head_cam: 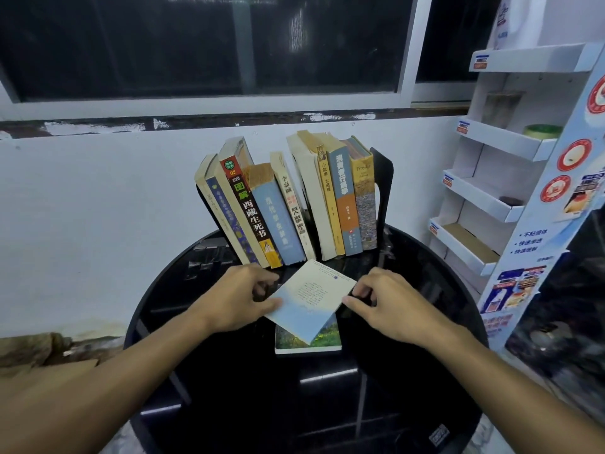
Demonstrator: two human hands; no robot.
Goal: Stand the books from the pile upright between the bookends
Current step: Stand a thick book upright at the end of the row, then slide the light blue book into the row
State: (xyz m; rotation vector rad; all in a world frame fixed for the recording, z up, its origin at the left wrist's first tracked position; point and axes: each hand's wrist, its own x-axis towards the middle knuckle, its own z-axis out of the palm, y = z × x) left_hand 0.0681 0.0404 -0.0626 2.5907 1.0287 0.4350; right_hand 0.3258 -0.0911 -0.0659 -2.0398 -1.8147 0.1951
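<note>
Your left grip (242, 293) and right grip (383, 303) each pinch an edge of the pale blue book (311, 299). It lies tilted on a green book (309, 343) on the black tabletop (327, 404). Behind stands a row of books (284, 208) with spines reading "西藏生死书", "小故事 大道理" and "Troy".

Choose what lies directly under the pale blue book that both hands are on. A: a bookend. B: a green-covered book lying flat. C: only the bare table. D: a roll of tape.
B: a green-covered book lies flat on the black table, its lower part showing beneath the pale blue book that the left hand and right hand grip by its edges.
</note>
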